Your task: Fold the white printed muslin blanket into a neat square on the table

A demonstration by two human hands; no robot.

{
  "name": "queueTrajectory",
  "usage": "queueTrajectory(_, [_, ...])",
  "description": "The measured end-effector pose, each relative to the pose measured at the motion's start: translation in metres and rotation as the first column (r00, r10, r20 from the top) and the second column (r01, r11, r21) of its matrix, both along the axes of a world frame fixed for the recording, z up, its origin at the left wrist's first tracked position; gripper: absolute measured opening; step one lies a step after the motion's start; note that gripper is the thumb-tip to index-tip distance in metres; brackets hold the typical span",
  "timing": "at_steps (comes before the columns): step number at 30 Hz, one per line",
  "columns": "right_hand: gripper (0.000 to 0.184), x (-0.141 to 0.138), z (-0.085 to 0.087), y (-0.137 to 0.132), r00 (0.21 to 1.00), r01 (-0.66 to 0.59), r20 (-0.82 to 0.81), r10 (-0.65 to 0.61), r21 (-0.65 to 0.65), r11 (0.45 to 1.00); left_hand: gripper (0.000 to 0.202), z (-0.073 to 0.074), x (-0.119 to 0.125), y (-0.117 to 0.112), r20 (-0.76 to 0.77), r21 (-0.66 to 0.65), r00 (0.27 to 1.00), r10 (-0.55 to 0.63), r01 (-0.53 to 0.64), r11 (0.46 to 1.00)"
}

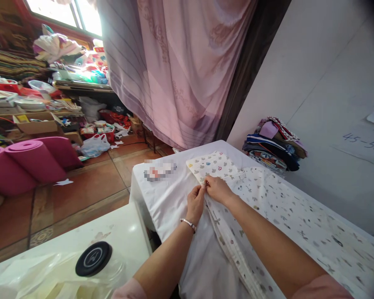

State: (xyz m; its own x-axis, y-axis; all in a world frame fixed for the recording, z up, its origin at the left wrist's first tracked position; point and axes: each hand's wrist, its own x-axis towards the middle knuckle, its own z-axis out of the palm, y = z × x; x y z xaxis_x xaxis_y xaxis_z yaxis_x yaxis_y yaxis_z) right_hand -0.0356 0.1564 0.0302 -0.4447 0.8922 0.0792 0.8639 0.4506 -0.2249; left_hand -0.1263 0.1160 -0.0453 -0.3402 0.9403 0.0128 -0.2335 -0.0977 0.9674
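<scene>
A white cloth with small printed motifs point(274, 199) lies spread over a white-covered table. My left hand point(195, 200) and my right hand point(218, 189) meet at its near left edge, fingertips pinched together on the fabric. A bracelet point(188, 224) circles my left wrist. Beyond my hands, a corner of the cloth with larger grey and coloured prints point(216, 162) lies flat. From my fingers the cloth's edge runs down towards me in a narrow folded strip point(233, 249). Whether anything small sits between my fingertips is hidden.
A pixelated item point(160, 170) lies at the table's left corner. Folded clothes point(274, 143) are stacked by the wall. A black-lidded jar point(93, 258) stands on the white surface at lower left. Rolled pink mats point(34, 162) and cluttered shelves are farther left; a pink curtain point(187, 62) hangs behind.
</scene>
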Motion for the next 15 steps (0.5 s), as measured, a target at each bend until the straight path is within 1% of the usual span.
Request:
queueTrajectory(2, [0.021, 0.001, -0.003, -0.001, 0.998, -0.028, -0.056, 0.026, -0.019, 0.999, 0.034, -0.001, 0.0, 0.001, 0.017, -0.01, 1.0, -0.007, 0.007, 1.0])
queueTrajectory(5, [0.033, 0.01, -0.008, -0.008, 0.972, -0.053, -0.232, 0.039, -0.056, 0.997, 0.031, -0.006, 0.0, 0.003, 0.063, -0.03, 0.998, -0.016, 0.018, 0.999])
queueTrajectory(7, [0.033, 0.019, -0.011, -0.021, 0.942, -0.068, -0.331, 0.052, -0.038, 0.997, 0.03, -0.009, 0.0, 0.006, 0.084, -0.039, 0.996, -0.019, 0.022, 0.999])
queueTrajectory(8, [0.03, 0.023, -0.012, -0.031, 0.935, -0.075, -0.348, 0.065, -0.014, 0.997, 0.03, -0.011, 0.0, 0.007, 0.09, -0.041, 0.996, -0.02, 0.024, 0.999])
queueTrajectory(11, [0.022, 0.037, -0.018, -0.074, 0.946, -0.079, -0.314, 0.083, 0.025, 0.997, 0.029, -0.013, 0.002, 0.009, 0.102, -0.051, 0.994, -0.027, 0.032, 0.998])
queueTrajectory(15, [0.021, 0.053, -0.031, -0.135, 0.986, -0.031, -0.162, 0.037, 0.04, 0.999, 0.03, -0.012, 0.002, 0.008, 0.11, -0.084, 0.994, -0.024, 0.033, 0.996])
